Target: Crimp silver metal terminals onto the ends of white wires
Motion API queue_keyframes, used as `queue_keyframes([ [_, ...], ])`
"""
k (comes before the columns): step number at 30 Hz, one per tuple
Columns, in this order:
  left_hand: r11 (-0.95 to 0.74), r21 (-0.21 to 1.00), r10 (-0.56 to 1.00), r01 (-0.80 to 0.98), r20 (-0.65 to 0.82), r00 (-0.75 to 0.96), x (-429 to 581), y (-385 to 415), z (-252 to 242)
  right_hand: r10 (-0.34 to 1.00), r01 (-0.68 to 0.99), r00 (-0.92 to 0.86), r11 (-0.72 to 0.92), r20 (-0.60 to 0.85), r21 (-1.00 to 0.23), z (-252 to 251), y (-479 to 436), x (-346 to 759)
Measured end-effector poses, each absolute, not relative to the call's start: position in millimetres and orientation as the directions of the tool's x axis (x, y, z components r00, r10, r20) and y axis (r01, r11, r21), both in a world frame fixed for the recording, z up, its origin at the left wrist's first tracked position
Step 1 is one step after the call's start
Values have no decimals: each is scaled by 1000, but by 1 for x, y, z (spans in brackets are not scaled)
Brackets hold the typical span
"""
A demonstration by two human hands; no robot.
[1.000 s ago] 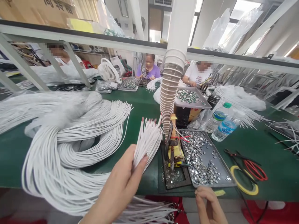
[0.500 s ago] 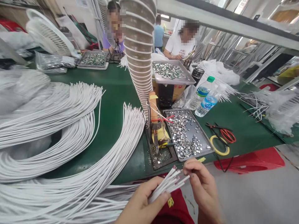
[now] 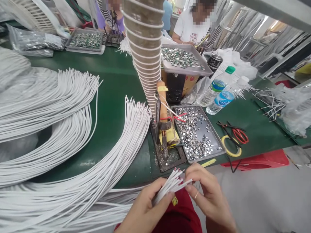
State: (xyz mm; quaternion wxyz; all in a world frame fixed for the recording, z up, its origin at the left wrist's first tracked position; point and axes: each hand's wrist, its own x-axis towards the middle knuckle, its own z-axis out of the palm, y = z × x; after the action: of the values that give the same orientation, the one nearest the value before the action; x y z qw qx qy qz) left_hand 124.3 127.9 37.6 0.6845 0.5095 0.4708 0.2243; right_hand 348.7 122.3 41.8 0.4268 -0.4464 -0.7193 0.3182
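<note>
My left hand [image 3: 150, 204] is wrapped round a bunch of white cables [image 3: 170, 186], whose cut ends with reddish tips fan out to the upper right. At those ends, my right hand [image 3: 206, 191] has its thumb and fingers pinched on one cable end. Just beyond my hands stands a soldering iron with an orange handle [image 3: 162, 97], upright in a metal stand [image 3: 167, 165]. Right of it lies a grey tray [image 3: 202, 126] of small metal parts. A long bundle of white cables [image 3: 121, 145] curves over the bench on the left.
A ribbed hose [image 3: 145, 48] hangs over the green bench [image 3: 111, 87]. Two bottles [image 3: 220, 100], yellow tape [image 3: 224, 150] and red-handled pliers [image 3: 240, 135] lie or stand to the right. A raised tray [image 3: 187, 69] is behind. Co-workers [image 3: 189, 29] sit across the bench.
The view has shifted, so the bench items sit higher in the picture. My right hand has moved slightly left, and its fingers have closed in on a cable end.
</note>
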Motion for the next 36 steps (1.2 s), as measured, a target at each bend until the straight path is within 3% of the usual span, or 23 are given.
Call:
queue_keyframes([
  [8, 316, 920, 798, 231, -389, 459, 123, 125, 30, 884, 546, -367, 457, 290, -702, 54, 124, 347],
  [18, 281, 943, 860, 181, -331, 389, 124, 125, 29, 883, 440, -359, 447, 304, -779, 40, 122, 337],
  [24, 127, 977, 906, 172, -185, 380, 123, 125, 25, 865, 598, -369, 501, 340, -626, 41, 119, 334],
  [29, 134, 980, 897, 145, -182, 403, 121, 125, 25, 843, 361, -361, 521, 399, -773, 28, 125, 330],
  [32, 161, 980, 909, 116, -193, 369, 121, 124, 25, 829, 274, -343, 537, 441, -798, 23, 128, 326],
  [36, 185, 981, 944, 52, -192, 267, 122, 124, 27, 866, 499, -286, 499, 409, -708, 29, 139, 339],
])
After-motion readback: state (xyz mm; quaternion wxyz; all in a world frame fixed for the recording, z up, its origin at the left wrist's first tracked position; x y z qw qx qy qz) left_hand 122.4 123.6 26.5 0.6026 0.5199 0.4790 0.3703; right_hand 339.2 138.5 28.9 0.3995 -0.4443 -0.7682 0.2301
